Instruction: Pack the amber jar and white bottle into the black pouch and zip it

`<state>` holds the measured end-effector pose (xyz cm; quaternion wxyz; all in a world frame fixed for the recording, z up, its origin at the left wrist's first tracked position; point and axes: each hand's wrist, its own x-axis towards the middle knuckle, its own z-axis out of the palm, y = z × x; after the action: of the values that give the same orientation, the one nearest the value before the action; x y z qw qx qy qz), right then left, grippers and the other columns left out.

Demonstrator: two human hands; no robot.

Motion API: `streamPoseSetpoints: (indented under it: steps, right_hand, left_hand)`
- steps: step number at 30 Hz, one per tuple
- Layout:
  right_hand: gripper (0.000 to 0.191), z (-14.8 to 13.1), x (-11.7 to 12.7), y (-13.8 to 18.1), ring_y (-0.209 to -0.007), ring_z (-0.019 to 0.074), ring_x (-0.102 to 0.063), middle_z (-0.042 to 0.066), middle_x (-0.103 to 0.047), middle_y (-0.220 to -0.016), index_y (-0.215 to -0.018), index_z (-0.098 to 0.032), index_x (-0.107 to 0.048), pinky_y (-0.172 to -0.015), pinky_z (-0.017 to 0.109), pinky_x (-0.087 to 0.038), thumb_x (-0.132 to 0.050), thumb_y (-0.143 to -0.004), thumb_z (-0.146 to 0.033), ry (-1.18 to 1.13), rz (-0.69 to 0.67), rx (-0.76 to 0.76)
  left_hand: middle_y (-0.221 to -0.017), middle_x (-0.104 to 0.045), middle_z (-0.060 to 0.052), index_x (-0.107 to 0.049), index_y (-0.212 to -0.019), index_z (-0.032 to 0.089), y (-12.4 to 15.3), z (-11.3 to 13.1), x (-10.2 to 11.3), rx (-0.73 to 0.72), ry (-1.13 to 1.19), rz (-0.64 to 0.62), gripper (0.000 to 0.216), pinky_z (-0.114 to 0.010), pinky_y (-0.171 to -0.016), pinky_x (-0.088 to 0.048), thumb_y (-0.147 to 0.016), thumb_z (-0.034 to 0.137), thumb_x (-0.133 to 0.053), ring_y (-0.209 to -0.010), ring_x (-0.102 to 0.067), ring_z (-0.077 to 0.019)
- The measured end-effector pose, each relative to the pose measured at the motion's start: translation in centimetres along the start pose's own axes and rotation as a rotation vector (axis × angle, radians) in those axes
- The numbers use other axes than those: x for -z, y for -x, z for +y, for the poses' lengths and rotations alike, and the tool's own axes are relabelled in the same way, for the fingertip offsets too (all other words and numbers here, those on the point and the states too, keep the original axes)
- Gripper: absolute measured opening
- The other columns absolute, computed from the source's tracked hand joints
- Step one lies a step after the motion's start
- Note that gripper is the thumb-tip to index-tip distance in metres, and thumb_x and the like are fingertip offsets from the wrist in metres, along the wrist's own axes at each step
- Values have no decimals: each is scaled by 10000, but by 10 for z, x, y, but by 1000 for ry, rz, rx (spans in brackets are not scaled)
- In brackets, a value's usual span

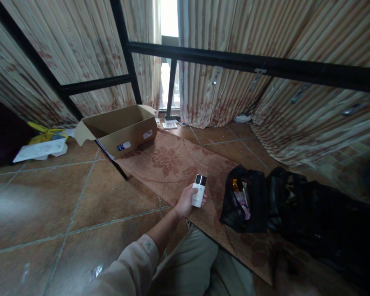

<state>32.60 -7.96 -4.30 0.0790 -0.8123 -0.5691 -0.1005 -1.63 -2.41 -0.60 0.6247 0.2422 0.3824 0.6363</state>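
Note:
My left hand (pixel 185 202) reaches out over the patterned floor mat (pixel 172 164), its fingers wrapped round a small white bottle with a shiny silver cap (pixel 199 191), held upright. An open black bag (pixel 243 201) with colourful items inside lies just right of the bottle. An open cardboard box (pixel 120 129) stands further off to the left at the mat's far end. My right hand is out of view.
Brown floor tiles (pixel 49 205) spread to the left. White and yellow packaging (pixel 41 148) lies at the far left. Black fabric (pixel 320 218) is heaped at right. Black metal bars (pixel 234 61) and striped curtains (pixel 228 98) stand behind. My knee (pixel 197 263) is at the bottom.

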Motion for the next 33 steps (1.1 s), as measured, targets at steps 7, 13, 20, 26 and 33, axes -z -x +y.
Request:
streamPoseSetpoints:
  steps: [7,13,20,26,33]
  right_hand:
    - [481,-6,8,-1,-395,248,-522,81,-591,-488,-1096,-195,-674,-428,338,-379,-381,-842,-479,18,-34,-10]
    - [588,-1,6,-3,-385,231,-503,76,-527,-422,-1042,-121,-692,-414,305,-342,-344,-845,-553,86,-60,11]
    - [501,-3,6,-2,-389,255,-524,73,-551,-428,-1052,-190,-696,-440,348,-390,-379,-829,-507,2,-58,-40]
    - [508,-6,10,-3,-355,239,-494,55,-517,-391,-1037,-184,-698,-421,337,-385,-395,-820,-529,-13,-62,-56]
    - [401,-8,12,-2,-379,253,-499,68,-524,-417,-945,-212,-722,-406,342,-364,-422,-797,-432,-34,16,-1]
  left_hand:
    - [-692,-662,-84,-515,-917,126,0,-2,1,17,47,16,360,-260,-491,-476,-707,418,-523,-526,-610,-168]
    - [-700,-668,-86,-524,-941,116,0,-3,1,29,41,9,378,-261,-493,-480,-726,427,-517,-514,-611,-165]
    - [-679,-663,-78,-540,-883,118,-1,-1,1,44,-14,12,393,-267,-495,-487,-717,474,-556,-502,-609,-162]
    - [-661,-659,-56,-553,-866,123,2,2,-2,32,-47,37,316,-245,-480,-477,-679,375,-598,-485,-591,-138]
    - [-641,-646,-38,-564,-820,130,3,4,-3,24,-108,51,293,-237,-469,-470,-635,348,-630,-479,-581,-127]
